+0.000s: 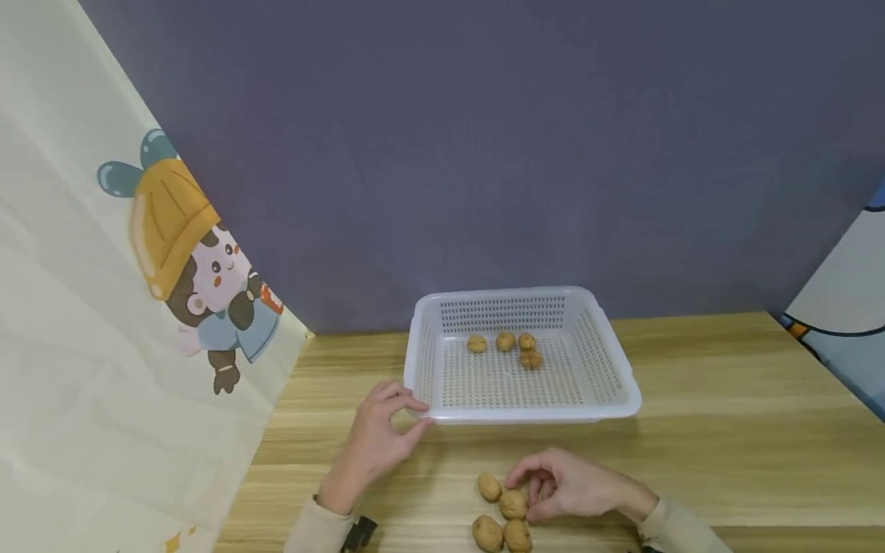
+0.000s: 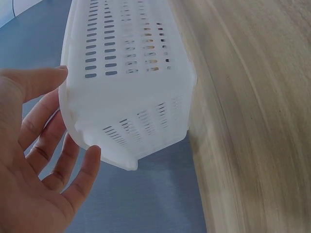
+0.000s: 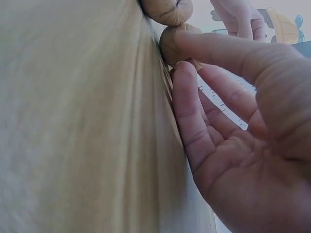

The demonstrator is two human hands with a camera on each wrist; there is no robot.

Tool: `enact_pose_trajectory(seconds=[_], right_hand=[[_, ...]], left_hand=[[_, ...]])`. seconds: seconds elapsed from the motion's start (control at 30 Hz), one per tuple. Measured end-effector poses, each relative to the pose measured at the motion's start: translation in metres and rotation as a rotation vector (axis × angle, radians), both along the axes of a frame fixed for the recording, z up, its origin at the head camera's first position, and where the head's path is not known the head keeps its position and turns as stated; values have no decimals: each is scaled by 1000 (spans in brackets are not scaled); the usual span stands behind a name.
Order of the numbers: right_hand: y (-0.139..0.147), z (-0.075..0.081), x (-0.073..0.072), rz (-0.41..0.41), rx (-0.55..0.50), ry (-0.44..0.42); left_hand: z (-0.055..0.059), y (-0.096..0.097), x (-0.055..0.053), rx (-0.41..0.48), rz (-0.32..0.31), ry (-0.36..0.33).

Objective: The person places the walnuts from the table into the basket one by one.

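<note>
A white plastic basket [image 1: 525, 418] with slotted walls stands on the wooden table, several walnuts [image 1: 505, 342] on its floor. At its near left corner my left hand [image 1: 383, 430] holds the rim between thumb and fingers; the left wrist view shows the thumb [image 2: 41, 81] over the rim [image 2: 66, 97]. In front of the basket lies a small group of walnuts [image 1: 488, 533]. My right hand [image 1: 570, 484] pinches one walnut [image 1: 513, 504] of this group, and the right wrist view has its thumb [image 3: 218, 48] and a finger against that walnut [image 3: 170, 46].
The wooden table [image 1: 726, 430] extends to both sides of the basket. A dark grey-blue panel [image 1: 498, 153] rises behind it. On the left hangs a pale sheet [image 1: 69, 346] with a cartoon figure; another printed sheet [image 1: 843, 284] is at the right.
</note>
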State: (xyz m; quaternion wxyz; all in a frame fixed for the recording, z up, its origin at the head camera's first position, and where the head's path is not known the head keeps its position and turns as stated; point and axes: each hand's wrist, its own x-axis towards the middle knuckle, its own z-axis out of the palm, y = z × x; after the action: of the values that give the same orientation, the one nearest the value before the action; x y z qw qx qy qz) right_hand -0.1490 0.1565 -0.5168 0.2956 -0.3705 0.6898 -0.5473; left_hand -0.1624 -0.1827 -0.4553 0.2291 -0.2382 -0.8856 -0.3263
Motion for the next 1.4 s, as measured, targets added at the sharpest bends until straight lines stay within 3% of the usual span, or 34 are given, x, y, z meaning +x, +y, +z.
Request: enact_pose_trajectory(seconds=[0.37, 0.63, 0.83, 1.1, 1.4], right_hand=[[1, -1, 1, 3, 12, 94], [-1, -2, 0, -5, -20, -31], [2, 4, -4, -21, -59, -65], [8, 23, -2, -86, -32, 43], [11, 62, -4, -56, 2, 110]], left_hand=[[-2, 0, 0, -27, 3, 47], [-1, -3, 2, -48, 20, 47], [1, -2, 2, -40, 13, 19], [1, 1, 3, -28, 13, -8], [-1, 2, 1, -43, 11, 15]])
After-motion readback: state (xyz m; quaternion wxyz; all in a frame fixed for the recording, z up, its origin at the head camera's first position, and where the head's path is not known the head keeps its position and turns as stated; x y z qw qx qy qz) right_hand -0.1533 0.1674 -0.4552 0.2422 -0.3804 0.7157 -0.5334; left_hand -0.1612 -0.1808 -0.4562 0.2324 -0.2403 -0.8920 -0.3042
